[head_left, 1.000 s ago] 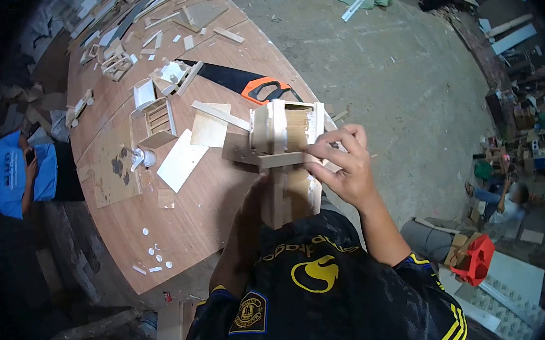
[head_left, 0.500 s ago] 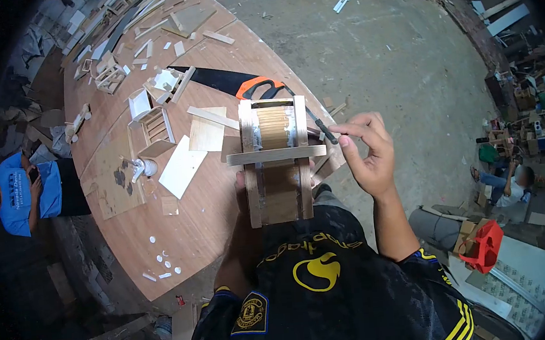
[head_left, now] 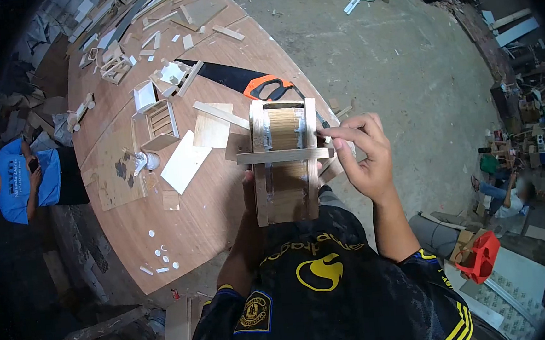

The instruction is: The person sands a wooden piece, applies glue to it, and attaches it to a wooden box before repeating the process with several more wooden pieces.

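Note:
A small wooden assembly is raised in front of my chest, with two side rails, a curved slatted panel and whitish smears along the panel's edges. Across its middle lies a flat wooden strip. My left hand grips the assembly from beneath; most of that hand is hidden. My right hand has thumb and index finger bent close together at the assembly's right side, by the strip's end. What they pinch, if anything, I cannot make out. A thin dark-handled tool shows just beyond the index fingertip, partly covered.
On the plywood table are an orange-and-black handsaw, a white board, a white bottle, small wooden models and offcuts. A person in blue stands left; another person sits far right. A red bag lies lower right.
My right hand's fingertips have moved left, up against the assembly's side, and cover more of the dark tool's end. The assembly has shifted slightly right in view.

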### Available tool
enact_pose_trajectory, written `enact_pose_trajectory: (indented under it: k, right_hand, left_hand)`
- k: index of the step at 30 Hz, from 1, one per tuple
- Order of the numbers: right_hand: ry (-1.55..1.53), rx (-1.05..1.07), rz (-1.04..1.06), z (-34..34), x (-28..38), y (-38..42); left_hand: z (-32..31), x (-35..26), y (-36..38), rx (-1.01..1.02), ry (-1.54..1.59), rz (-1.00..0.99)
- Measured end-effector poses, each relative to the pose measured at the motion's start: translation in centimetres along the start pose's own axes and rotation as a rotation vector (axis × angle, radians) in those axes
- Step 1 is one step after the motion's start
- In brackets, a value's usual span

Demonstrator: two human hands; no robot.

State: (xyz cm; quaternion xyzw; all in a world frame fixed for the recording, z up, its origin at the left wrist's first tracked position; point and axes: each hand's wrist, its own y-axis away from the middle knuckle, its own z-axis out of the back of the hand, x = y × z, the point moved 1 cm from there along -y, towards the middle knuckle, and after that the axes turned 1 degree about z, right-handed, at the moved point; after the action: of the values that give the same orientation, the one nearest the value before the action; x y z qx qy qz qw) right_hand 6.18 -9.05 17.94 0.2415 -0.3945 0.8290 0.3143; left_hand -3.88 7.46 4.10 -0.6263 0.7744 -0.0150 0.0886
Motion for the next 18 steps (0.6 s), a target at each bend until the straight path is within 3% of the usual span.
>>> enact_pose_trajectory:
  k: [3,5,12,14,18]
  right_hand:
    - [-0.004,-0.043,0.004,0.1,-0.5,0.0]
    - [0.002,-0.023,-0.007,0.3,-0.6,0.0]
    - [0.027,-0.029,-0.001,0.4,-0.6,0.2]
    - [0.025,-0.025,0.008,0.4,-0.3,0.1]
    - [0.054,0.025,0.051,-0.2,0.5,0.0]
  left_hand:
    - [0.5,0.0,0.2,-0.076,-0.02,0.024]
    - [0.0,-0.2,-0.1,0.024,0.018,0.085]
    - [0.8,-0.2,0.1,0.034,-0.004,0.111]
    - [1.4,-0.2,0.3,-0.105,-0.094,0.062]
    - [1.1,0.1,0.4,-0.094,-0.135,-0.02]
